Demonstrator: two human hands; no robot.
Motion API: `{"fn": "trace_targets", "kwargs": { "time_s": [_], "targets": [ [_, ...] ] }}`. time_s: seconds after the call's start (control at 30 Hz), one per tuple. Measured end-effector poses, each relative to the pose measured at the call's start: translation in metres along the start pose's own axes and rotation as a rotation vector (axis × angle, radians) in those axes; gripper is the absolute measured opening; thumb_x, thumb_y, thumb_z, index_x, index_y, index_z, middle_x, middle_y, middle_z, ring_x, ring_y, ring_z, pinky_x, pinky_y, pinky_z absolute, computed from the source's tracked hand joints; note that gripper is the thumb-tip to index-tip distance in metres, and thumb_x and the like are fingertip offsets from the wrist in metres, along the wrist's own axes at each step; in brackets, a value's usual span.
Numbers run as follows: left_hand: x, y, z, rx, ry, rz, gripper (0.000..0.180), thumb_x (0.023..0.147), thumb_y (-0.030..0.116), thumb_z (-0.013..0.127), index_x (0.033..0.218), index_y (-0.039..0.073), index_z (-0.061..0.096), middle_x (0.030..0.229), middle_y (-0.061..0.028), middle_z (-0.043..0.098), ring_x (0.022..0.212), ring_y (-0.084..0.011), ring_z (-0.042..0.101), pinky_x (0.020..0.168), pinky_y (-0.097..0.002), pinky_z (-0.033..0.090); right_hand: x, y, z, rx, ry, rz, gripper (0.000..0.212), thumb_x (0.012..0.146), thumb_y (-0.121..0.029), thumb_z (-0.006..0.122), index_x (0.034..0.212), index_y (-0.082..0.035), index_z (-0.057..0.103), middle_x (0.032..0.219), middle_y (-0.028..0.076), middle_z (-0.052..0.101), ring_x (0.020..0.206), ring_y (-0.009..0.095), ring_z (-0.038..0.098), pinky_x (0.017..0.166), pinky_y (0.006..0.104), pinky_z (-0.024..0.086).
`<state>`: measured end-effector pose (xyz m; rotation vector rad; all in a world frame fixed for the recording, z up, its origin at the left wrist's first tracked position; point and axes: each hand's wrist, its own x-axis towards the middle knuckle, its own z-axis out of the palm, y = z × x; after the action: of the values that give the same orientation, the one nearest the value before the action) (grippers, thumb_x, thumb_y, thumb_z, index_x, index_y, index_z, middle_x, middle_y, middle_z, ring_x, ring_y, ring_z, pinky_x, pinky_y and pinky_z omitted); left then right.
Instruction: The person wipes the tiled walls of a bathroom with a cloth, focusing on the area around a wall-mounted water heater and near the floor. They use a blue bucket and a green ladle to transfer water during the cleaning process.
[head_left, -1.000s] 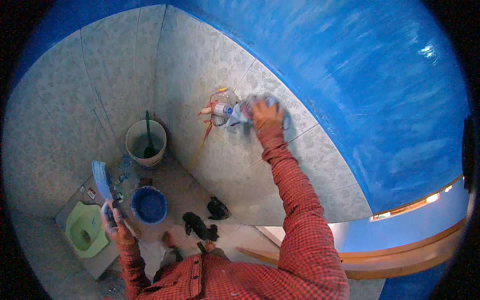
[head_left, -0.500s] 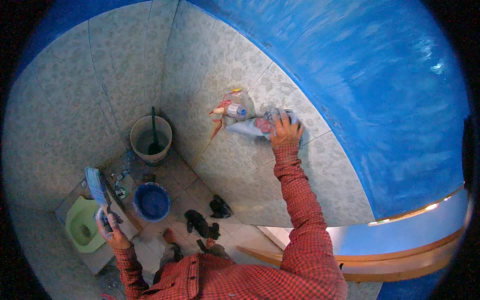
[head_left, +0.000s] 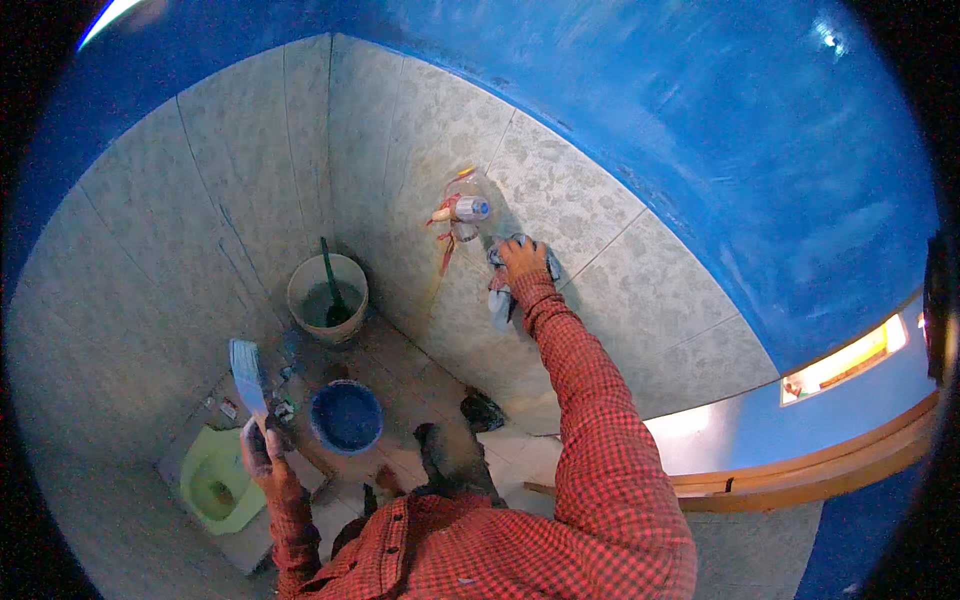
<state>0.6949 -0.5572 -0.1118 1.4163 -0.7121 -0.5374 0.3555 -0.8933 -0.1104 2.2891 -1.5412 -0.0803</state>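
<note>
My right hand (head_left: 524, 262) is closed on a crumpled grey-and-red rag (head_left: 501, 308) and presses it against the pale patterned wall tiles. One end of the rag hangs down below my fingers. Just up and left of it, a clear plastic bottle with a blue end (head_left: 470, 208) is fixed to the wall, with red strips tied around it. At the lower left, my left hand (head_left: 268, 462) grips a flat wide paintbrush (head_left: 246, 370) by its handle. Its pale blue bristles point upward, away from the wall that I wipe.
A whitish bucket (head_left: 290, 290) with a dark green stick inside stands in the corner. Nearer are a blue basin (head_left: 347, 417), a green squat toilet (head_left: 208, 480) and a black plastic bag (head_left: 484, 410). Blue paint (head_left: 680, 130) covers the upper wall. A wooden edge (head_left: 800, 487) curves at right.
My right hand has slid the rag left and lower along the tiles, closer to the bottle. The rag's loose end now hangs down. The whole view has shifted slightly; my left hand still grips the paintbrush.
</note>
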Motion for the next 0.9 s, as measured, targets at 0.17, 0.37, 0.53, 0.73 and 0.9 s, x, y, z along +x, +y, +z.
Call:
{"fn": "trace_targets", "kwargs": {
  "time_s": [0.17,0.37,0.53,0.73,0.9],
  "targets": [
    [-0.009,-0.024,-0.026,-0.016,0.016,0.007,0.027,0.085,0.024,0.048,0.1,0.003,0.049,0.076,-0.0007,0.047,0.068,-0.0093,0.043,0.06,-0.0235,0.037,-0.015,-0.005,0.032,0.306,0.285,0.255,0.049,0.07,-0.029,0.063,0.111,-0.008,0.046,0.106,0.009,0.053,0.101,0.033,0.046,0.086,0.0489,0.032],
    [-0.005,-0.041,-0.019,-0.048,0.044,0.008,0.031,0.084,0.026,0.048,0.102,0.001,0.049,0.068,-0.001,0.046,0.056,-0.0082,0.043,0.05,-0.0216,0.037,-0.028,-0.028,0.078,1.809,0.37,1.269,0.03,0.079,-0.026,0.054,0.101,-0.006,0.052,0.094,0.013,0.058,0.078,0.03,0.057,0.071,0.0436,0.044],
    [0.016,-0.028,0.017,-0.042,0.043,0.057,0.029,0.084,0.025,0.049,0.1,0.001,0.049,0.069,-0.0006,0.046,0.057,-0.0075,0.042,0.051,-0.0212,0.037,-0.019,-0.063,0.082,2.746,0.361,0.982,0.024,0.08,-0.025,0.053,0.093,-0.006,0.055,0.09,0.009,0.058,0.069,0.022,0.056,0.062,0.0345,0.046],
    [0.045,-0.024,0.08,-0.03,0.055,0.082,0.025,0.085,0.022,0.048,0.099,0.001,0.049,0.071,0.0,0.047,0.057,-0.0071,0.042,0.051,-0.0203,0.036,0.049,-0.086,0.116,2.835,0.366,1.203,0.025,0.079,-0.025,0.052,0.095,-0.006,0.054,0.093,0.009,0.056,0.072,0.023,0.055,0.065,0.0345,0.046],
    [0.059,-0.022,0.116,-0.002,-0.048,-0.046,0.025,0.084,0.022,0.049,0.099,0.003,0.05,0.078,0.0004,0.049,0.068,-0.0076,0.044,0.06,-0.0212,0.037,0.045,-0.108,0.154,2.773,0.367,1.409,0.026,0.079,-0.025,0.052,0.097,-0.006,0.053,0.095,0.01,0.055,0.075,0.023,0.055,0.067,0.0346,0.045]
  ]
}}
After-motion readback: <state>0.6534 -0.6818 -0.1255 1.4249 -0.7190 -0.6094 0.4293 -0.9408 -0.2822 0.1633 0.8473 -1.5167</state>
